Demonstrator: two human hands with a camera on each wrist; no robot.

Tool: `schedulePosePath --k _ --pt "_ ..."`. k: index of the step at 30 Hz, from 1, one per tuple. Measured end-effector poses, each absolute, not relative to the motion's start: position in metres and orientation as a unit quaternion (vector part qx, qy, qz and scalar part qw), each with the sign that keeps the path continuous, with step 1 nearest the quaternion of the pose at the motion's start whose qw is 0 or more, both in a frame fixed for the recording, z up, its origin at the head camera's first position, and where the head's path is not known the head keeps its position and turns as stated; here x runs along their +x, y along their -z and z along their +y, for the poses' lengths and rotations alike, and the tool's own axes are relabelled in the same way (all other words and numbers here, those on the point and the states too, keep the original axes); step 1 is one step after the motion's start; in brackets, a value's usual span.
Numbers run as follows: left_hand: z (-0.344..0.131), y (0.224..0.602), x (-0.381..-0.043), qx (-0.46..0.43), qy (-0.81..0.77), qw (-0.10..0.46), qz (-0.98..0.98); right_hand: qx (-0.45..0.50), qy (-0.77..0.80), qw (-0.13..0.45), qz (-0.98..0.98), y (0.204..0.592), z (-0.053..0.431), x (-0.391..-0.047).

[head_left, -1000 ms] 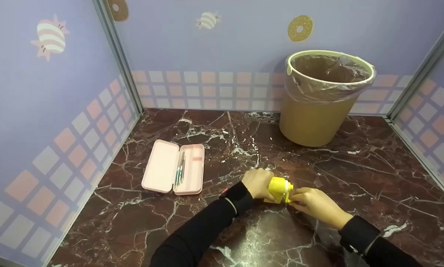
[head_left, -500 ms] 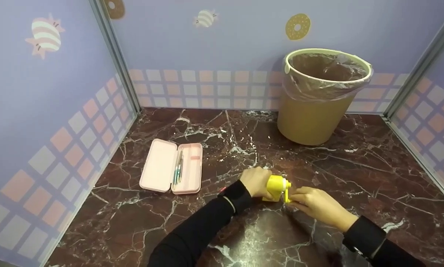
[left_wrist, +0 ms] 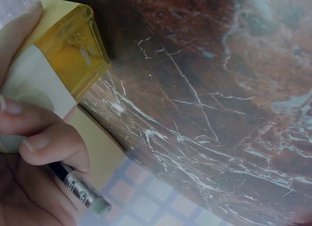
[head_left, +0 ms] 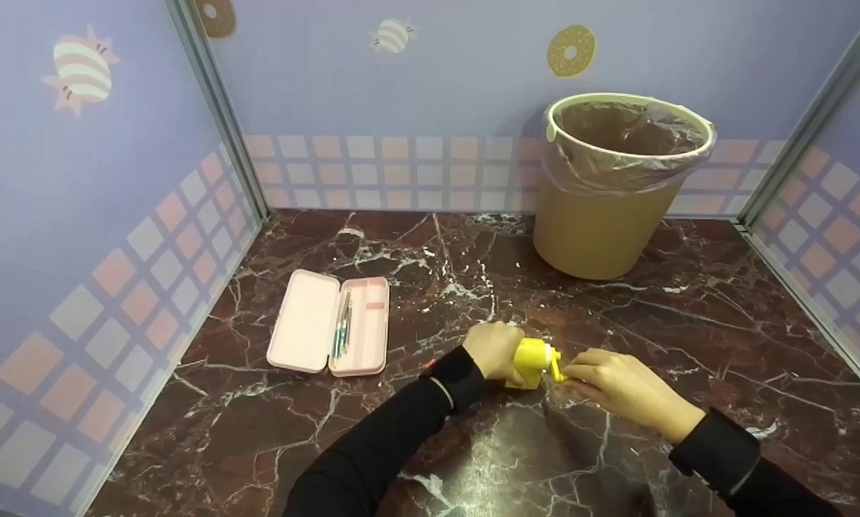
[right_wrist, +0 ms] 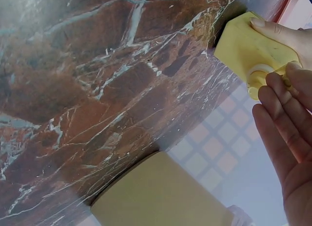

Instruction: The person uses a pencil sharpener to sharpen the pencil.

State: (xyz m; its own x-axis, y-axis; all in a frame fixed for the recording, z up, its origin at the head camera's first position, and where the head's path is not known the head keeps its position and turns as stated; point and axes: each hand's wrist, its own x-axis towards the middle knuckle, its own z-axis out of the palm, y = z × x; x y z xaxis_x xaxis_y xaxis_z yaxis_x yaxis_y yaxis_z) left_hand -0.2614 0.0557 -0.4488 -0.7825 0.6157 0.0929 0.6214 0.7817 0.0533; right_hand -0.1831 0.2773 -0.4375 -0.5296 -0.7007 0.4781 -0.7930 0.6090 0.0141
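Observation:
A yellow crank pencil sharpener (head_left: pixel 529 363) stands on the marble-patterned table, gripped by my left hand (head_left: pixel 493 350). Its see-through yellow shavings drawer (left_wrist: pixel 80 46) shows in the left wrist view. From the back of the sharpener juts a dark pencil (left_wrist: pixel 80 189) with a silver band and an eraser end, lying among the left fingers; its tip is hidden inside. My right hand (head_left: pixel 620 384) pinches the yellow crank handle (head_left: pixel 557 370) on the sharpener's right side.
An open pink pencil case (head_left: pixel 303 319) with several pencils (head_left: pixel 342 330) lies to the left. A tan trash bin (head_left: pixel 591 230) lined with a plastic bag stands at the back right. Patterned walls (head_left: pixel 416 86) enclose the table, and a small red object (head_left: pixel 431 364) shows beside the left wrist.
The crank handle has turned from pointing down to slanting toward the right, and my right hand has moved slightly up and right with it. The left hand keeps its grip on the sharpener.

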Motion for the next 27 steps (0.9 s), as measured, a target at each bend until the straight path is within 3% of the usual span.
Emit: schedulePosePath --k 27 --pt "0.051 0.449 -0.262 -0.352 0.046 0.036 -0.934 0.430 -0.083 0.268 -0.858 0.426 0.281 -0.193"
